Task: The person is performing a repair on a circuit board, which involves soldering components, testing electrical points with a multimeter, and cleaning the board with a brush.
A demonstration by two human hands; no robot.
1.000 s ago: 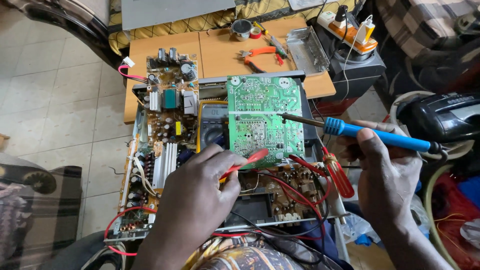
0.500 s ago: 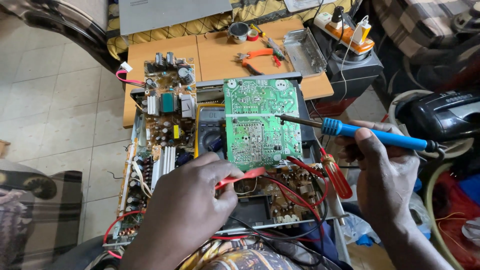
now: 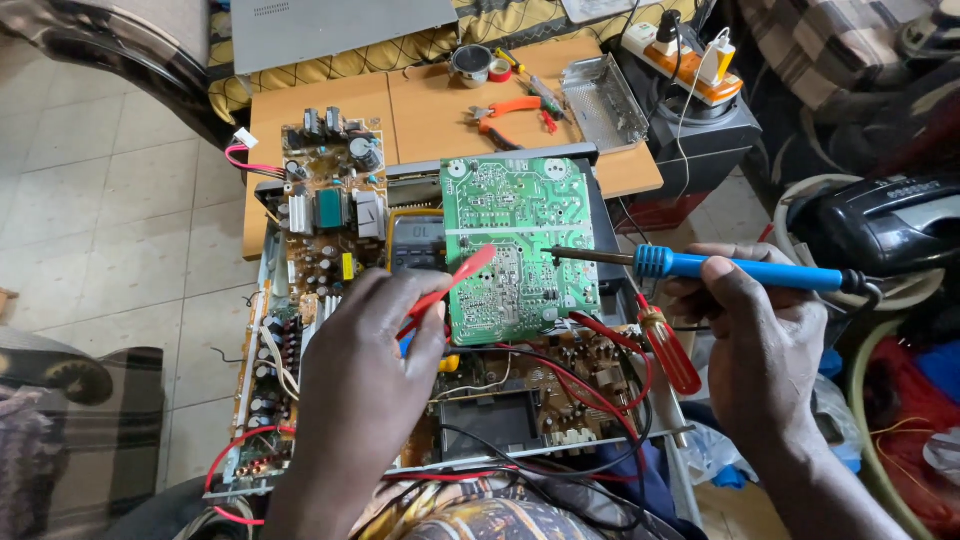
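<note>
A green circuit board lies solder side up over an opened electronic chassis. My left hand grips a red probe, whose tip rests on the board's left-middle area. My right hand holds a blue-handled soldering iron, its metal tip touching the middle of the green board. A red-handled screwdriver lies beside my right hand. Red and black wires run across the chassis below the board.
A brown board with capacitors sits at the chassis's left. On the wooden table behind lie orange pliers, a solder tin and a metal cover. A power strip stands at right, a black device beyond it.
My left hand has lifted the red probe up and to the right onto the green board. The soldering iron's tip stays on the board.
</note>
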